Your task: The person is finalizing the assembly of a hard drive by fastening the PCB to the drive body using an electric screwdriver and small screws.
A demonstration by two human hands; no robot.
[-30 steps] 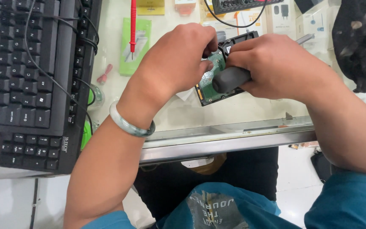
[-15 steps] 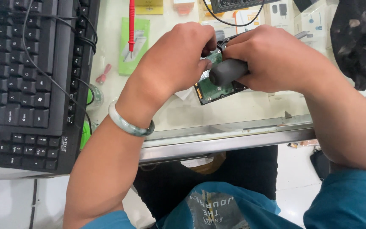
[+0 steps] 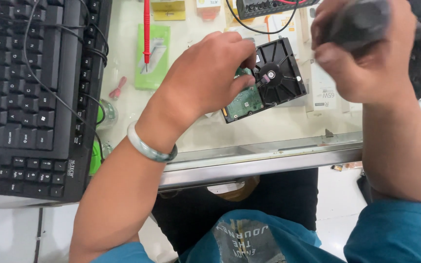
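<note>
- hard drive [image 3: 274, 80]: black underside w/ ribbed spokes, silver hub in centre; green circuit board on the end nearest left hand [image 3: 210, 73]
- right hand [image 3: 366, 53]: grips a dark grey/black handle [image 3: 359, 22], blurred
- bracelet [image 3: 148, 146] on left wrist: pale green-white, mottled
- keyboard [image 3: 25, 92]: black, white lettering; black cables across it
- probe [image 3: 146, 31]: red
- packet [image 3: 152, 56] under probe: light green, white panel
- table top [image 3: 200, 131]: cream glass, silver metal edge
- sleeves: teal blue
- small clip [image 3: 117, 88]: pink-red
</note>
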